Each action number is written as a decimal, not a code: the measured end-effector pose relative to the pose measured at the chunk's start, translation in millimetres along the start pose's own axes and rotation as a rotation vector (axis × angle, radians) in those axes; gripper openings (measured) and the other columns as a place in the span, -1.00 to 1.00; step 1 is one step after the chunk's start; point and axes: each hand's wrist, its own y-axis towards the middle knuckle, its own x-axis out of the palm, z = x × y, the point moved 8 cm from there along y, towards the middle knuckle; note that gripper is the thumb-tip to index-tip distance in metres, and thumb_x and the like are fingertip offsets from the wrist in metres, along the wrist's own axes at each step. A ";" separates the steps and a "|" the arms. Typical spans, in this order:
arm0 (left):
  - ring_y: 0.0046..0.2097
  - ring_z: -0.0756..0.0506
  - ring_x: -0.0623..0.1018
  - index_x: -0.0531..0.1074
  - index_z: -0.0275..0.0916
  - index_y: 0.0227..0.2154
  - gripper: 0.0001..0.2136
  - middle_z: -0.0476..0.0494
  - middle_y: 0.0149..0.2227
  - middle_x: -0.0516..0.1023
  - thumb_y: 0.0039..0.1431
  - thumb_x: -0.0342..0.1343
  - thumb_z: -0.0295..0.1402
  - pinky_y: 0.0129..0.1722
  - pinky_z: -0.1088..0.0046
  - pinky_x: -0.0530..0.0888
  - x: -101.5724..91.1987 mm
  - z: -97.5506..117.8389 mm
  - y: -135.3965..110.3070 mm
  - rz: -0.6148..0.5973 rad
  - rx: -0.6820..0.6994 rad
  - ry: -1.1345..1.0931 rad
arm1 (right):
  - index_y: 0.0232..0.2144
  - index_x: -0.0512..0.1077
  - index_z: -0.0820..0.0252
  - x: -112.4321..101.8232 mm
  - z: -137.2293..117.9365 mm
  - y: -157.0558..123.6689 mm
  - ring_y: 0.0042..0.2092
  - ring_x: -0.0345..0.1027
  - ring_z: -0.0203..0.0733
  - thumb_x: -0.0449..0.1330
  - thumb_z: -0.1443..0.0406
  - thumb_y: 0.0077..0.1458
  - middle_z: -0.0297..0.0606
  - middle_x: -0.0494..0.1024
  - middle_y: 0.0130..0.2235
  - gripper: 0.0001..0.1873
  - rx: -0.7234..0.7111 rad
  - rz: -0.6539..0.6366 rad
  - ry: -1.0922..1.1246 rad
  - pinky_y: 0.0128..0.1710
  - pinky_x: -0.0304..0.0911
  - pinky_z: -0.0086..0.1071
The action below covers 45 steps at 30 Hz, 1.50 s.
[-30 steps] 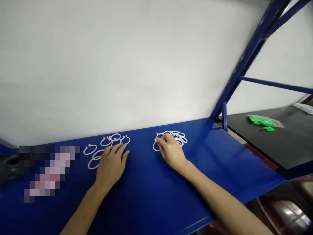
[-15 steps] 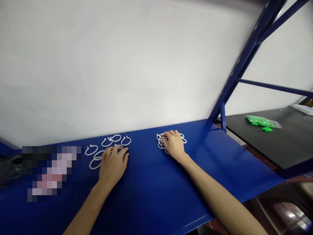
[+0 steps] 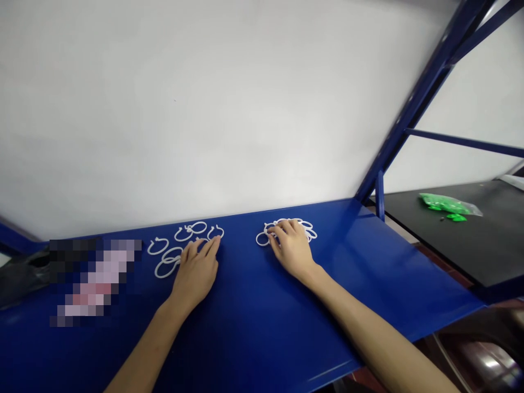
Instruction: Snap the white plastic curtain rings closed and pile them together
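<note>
My left hand (image 3: 197, 270) lies flat on the blue shelf (image 3: 262, 311), fingers stretched out over the near edge of a loose scatter of white open rings (image 3: 170, 256). My right hand (image 3: 291, 248) rests on a tighter pile of white rings (image 3: 305, 230) further right, fingers spread and curled down onto them. One ring (image 3: 261, 239) sticks out at the pile's left edge, by my fingertips. I cannot see a ring gripped in either hand.
A white wall rises right behind the shelf. A blue upright post (image 3: 413, 103) stands at the shelf's right end. Beyond it a black shelf (image 3: 458, 240) holds a bag of green parts (image 3: 446, 204). A blurred patch (image 3: 92, 281) covers the left of the blue shelf.
My right hand has shifted over the ring pile, spreading it so one ring shows at the left again. My left hand has crept slightly forward toward the scattered rings.
</note>
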 end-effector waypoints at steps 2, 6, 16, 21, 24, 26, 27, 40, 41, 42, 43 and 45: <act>0.18 -0.32 0.36 0.39 -0.21 0.18 -0.56 -0.25 0.10 0.55 0.28 -0.11 -0.44 0.20 0.00 0.24 -5.9 3.4 2.0 0.018 -0.003 -0.033 | -0.11 0.53 0.17 -0.1 -12.4 -6.1 -0.08 0.26 0.02 0.07 0.30 0.34 -0.08 0.53 -0.15 -0.77 -0.056 -0.043 0.049 -0.04 0.25 -0.09; 0.02 -0.28 0.44 0.51 -0.14 -0.01 -0.69 -0.22 -0.08 0.62 0.30 -0.07 -0.36 0.08 0.04 0.30 -12.5 12.9 4.9 0.010 0.018 -0.092 | -0.12 0.52 0.19 6.7 -43.9 -20.5 -0.15 0.28 -0.04 0.08 0.27 0.35 -0.11 0.53 -0.21 -0.77 -0.210 -0.192 0.119 -0.07 0.28 -0.14; -0.22 -0.07 0.51 0.39 -0.13 -0.35 -0.87 -0.01 -0.34 0.57 0.34 0.02 -0.34 -0.11 0.37 0.45 -55.4 64.0 -19.4 0.221 0.236 -0.472 | -0.19 0.30 0.14 26.1 -43.7 -35.2 -0.30 0.43 -0.21 0.13 0.22 0.31 -0.28 0.55 -0.26 -0.88 0.227 -0.304 0.689 -0.28 0.32 -0.34; -0.21 -0.05 0.54 0.40 -0.13 -0.34 -0.89 -0.02 -0.32 0.59 0.32 0.05 -0.41 -0.11 0.37 0.47 -62.7 79.0 -28.8 0.273 0.301 -0.504 | -0.08 0.27 0.13 31.1 -41.4 -35.1 -0.35 0.42 -0.27 0.10 0.27 0.30 -0.41 0.48 -0.38 -0.84 0.280 -0.239 1.000 -0.31 0.32 -0.40; -0.17 -0.09 0.54 0.41 -0.15 -0.29 -0.94 -0.08 -0.28 0.56 0.29 0.09 -0.31 -0.11 0.34 0.48 -64.5 62.9 -24.2 0.358 0.110 -0.532 | 0.02 0.30 0.14 24.0 -40.2 -32.5 -0.36 0.39 -0.29 0.09 0.29 0.30 -0.42 0.44 -0.40 -0.75 0.238 -0.176 0.958 -0.30 0.31 -0.41; -0.22 -0.10 0.54 0.41 -0.17 -0.24 -0.86 -0.10 -0.27 0.55 0.26 0.11 -0.22 -0.18 0.34 0.50 -57.2 45.7 -18.6 0.330 -0.089 -0.586 | 0.01 0.35 0.15 21.1 -40.9 -31.7 -0.36 0.39 -0.29 0.08 0.29 0.30 -0.40 0.45 -0.39 -0.76 0.208 -0.179 0.911 -0.30 0.31 -0.42; -0.25 -0.10 0.55 0.43 -0.17 -0.22 -0.81 -0.09 -0.27 0.56 0.26 0.11 -0.17 -0.22 0.35 0.50 -49.9 39.6 -15.4 0.263 -0.163 -0.631 | 0.00 0.36 0.16 20.4 -41.4 -31.7 -0.36 0.39 -0.29 0.08 0.29 0.30 -0.39 0.47 -0.38 -0.77 0.194 -0.184 0.889 -0.31 0.30 -0.43; -0.41 0.01 0.48 0.42 -0.15 -0.41 -0.76 0.07 -0.45 0.50 0.34 -0.01 -0.20 -0.35 0.50 0.38 -33.2 49.8 -20.9 0.033 -0.081 -0.765 | -0.11 0.45 0.17 13.2 -60.3 -41.2 -0.27 0.39 -0.22 -0.02 0.32 0.40 -0.23 0.51 -0.29 -0.76 -0.157 -0.242 0.636 -0.22 0.32 -0.38; -0.40 0.01 0.48 0.41 -0.15 -0.41 -0.76 0.07 -0.44 0.49 0.35 -0.02 -0.22 -0.35 0.50 0.38 -34.5 51.2 -21.4 0.040 -0.057 -0.749 | -0.10 0.44 0.18 12.8 -61.6 -41.8 -0.28 0.39 -0.21 -0.03 0.32 0.40 -0.22 0.51 -0.29 -0.76 -0.174 -0.245 0.610 -0.23 0.32 -0.38; -0.39 0.01 0.48 0.41 -0.15 -0.41 -0.76 0.07 -0.43 0.49 0.36 -0.03 -0.23 -0.34 0.50 0.38 -35.7 52.4 -21.4 0.043 -0.036 -0.738 | -0.09 0.44 0.19 12.7 -62.9 -42.1 -0.28 0.39 -0.21 -0.04 0.32 0.41 -0.21 0.51 -0.28 -0.75 -0.190 -0.249 0.586 -0.24 0.32 -0.38; -0.38 0.00 0.49 0.41 -0.15 -0.40 -0.76 0.06 -0.42 0.49 0.37 -0.04 -0.23 -0.33 0.50 0.39 -36.8 53.5 -21.0 0.044 -0.017 -0.727 | -0.08 0.43 0.20 12.8 -64.0 -42.0 -0.27 0.40 -0.20 -0.04 0.32 0.41 -0.20 0.53 -0.27 -0.75 -0.203 -0.253 0.562 -0.23 0.33 -0.38; -0.33 -0.01 0.51 0.42 -0.14 -0.36 -0.76 0.03 -0.37 0.52 0.37 -0.05 -0.21 -0.30 0.48 0.42 -38.7 54.8 -18.6 0.032 0.016 -0.696 | -0.04 0.41 0.21 12.4 -63.6 -39.5 -0.24 0.43 -0.19 -0.04 0.31 0.41 -0.19 0.55 -0.24 -0.75 -0.217 -0.243 0.505 -0.22 0.34 -0.37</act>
